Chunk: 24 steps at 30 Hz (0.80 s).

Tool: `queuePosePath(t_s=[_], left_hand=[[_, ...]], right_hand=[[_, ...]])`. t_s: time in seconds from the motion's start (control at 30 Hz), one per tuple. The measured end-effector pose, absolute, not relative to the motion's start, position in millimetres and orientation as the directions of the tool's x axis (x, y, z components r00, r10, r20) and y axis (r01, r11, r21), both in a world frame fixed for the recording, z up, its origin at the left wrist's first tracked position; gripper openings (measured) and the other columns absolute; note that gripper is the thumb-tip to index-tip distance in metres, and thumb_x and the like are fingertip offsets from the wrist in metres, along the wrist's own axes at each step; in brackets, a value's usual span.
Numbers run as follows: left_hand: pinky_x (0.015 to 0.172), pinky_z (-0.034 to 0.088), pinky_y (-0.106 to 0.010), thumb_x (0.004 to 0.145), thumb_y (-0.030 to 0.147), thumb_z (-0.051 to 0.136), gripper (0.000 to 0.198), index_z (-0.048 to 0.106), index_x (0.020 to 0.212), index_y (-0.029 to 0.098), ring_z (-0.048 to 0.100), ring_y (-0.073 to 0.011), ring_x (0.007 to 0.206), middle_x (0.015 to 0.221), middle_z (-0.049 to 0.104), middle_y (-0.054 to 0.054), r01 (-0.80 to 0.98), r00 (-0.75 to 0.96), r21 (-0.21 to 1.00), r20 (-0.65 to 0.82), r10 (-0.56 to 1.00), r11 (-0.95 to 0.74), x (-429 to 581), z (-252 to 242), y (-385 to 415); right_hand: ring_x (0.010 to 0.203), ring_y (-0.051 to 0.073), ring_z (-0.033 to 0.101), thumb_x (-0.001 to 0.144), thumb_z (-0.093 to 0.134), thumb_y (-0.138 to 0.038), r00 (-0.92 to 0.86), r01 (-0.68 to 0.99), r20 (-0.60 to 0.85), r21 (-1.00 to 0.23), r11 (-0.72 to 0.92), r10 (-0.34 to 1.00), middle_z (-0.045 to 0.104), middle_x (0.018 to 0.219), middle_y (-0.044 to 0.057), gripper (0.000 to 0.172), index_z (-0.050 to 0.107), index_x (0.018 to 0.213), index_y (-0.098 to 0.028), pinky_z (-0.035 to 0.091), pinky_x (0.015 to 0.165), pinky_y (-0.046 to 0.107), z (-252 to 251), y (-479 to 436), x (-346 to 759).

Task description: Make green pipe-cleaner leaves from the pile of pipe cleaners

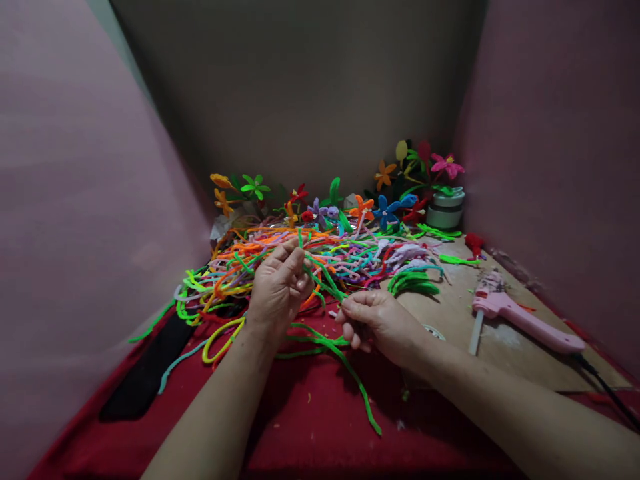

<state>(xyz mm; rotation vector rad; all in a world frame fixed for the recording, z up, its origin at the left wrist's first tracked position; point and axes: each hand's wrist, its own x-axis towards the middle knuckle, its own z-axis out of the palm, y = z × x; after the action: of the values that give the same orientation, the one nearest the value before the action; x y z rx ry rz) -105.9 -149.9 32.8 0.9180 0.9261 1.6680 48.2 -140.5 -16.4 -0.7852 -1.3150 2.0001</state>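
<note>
Green pipe cleaners [325, 277] stretch between my two hands above the red cloth. My left hand [281, 280] pinches their upper end, where a short green tip stands up past the fingers. Lower down and to the right, my right hand [375, 321] is closed on the other end of the green strands. Under and beside my right hand, more loose green pipe cleaners [353, 377] lie on the cloth; whether they join the held ones is hidden. Behind both hands spreads a heap of many-coloured pipe cleaners [345, 250].
On a brown board [450, 360] at right rests a pink glue gun [530, 323] with its cord trailing right. Fuzzy flowers [385, 212] line the back, near a pale pot [445, 212]. A black strip [145, 373] lies at left on the red cloth [310, 433]. Pink walls flank both sides.
</note>
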Motion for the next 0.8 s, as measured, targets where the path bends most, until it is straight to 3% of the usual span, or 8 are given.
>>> queuePosePath(t_s=[0.1, 0.2, 0.4, 0.57, 0.8], left_hand=[[0.039, 0.027, -0.014, 0.066, 0.026, 0.07, 0.03, 0.063, 0.094, 0.015, 0.036, -0.0018, 0.038, 0.049, 0.042, 0.007, -0.322, -0.034, 0.946, 0.03, 0.999, -0.039, -105, 25, -150], [0.039, 0.028, -0.017, 0.067, 0.03, 0.069, 0.024, 0.065, 0.078, 0.01, 0.039, -0.0041, 0.038, 0.045, 0.045, 0.004, -0.123, 0.051, 0.991, -0.05, 0.997, 0.056, -99, 16, -150], [0.041, 0.026, -0.02, 0.068, 0.038, 0.066, 0.028, 0.063, 0.067, 0.01, 0.038, -0.0057, 0.039, 0.044, 0.046, 0.003, 0.046, 0.009, 0.999, -0.029, 1.0, 0.029, -94, 11, -150], [0.039, 0.02, -0.019, 0.071, 0.038, 0.061, 0.036, 0.046, 0.049, 0.014, 0.029, -0.0039, 0.038, 0.041, 0.037, 0.005, 0.236, 0.034, 0.972, -0.015, 0.999, 0.007, -99, 12, -149], [0.037, 0.017, -0.017, 0.07, 0.032, 0.061, 0.028, 0.045, 0.054, 0.015, 0.025, -0.0024, 0.037, 0.043, 0.034, 0.007, 0.244, -0.073, 0.97, 0.042, 0.996, -0.023, -102, 20, -149]], right_hand=[[0.038, 0.006, 0.049, 0.072, 0.059, -0.043, -0.605, -0.191, -0.118, -0.939, -0.287, 0.787, 0.058, 0.049, -0.001, 0.031, 0.058, 0.067, -0.013, 0.029, 0.033, 0.015, -17, -140, 49], [0.038, 0.006, 0.048, 0.075, 0.056, -0.041, -0.594, -0.171, -0.098, -0.954, -0.244, 0.799, 0.058, 0.05, 0.0, 0.029, 0.057, 0.067, -0.013, 0.029, 0.034, 0.016, -18, -139, 51], [0.042, 0.006, 0.049, 0.075, 0.056, -0.034, -0.548, -0.185, 0.008, -0.976, -0.112, 0.837, 0.061, 0.056, 0.001, 0.023, 0.059, 0.068, -0.012, 0.036, 0.04, 0.018, -17, -137, 53], [0.035, 0.007, 0.047, 0.072, 0.058, -0.031, -0.509, -0.122, -0.055, -0.983, -0.135, 0.859, 0.058, 0.049, -0.002, 0.021, 0.05, 0.06, -0.016, 0.031, 0.033, 0.017, -15, -137, 52], [0.03, 0.003, 0.037, 0.072, 0.052, -0.015, -0.476, 0.049, -0.121, -0.993, -0.111, 0.871, 0.05, 0.04, -0.005, 0.018, 0.049, 0.054, -0.016, 0.027, 0.032, 0.015, 0, -140, 53]])
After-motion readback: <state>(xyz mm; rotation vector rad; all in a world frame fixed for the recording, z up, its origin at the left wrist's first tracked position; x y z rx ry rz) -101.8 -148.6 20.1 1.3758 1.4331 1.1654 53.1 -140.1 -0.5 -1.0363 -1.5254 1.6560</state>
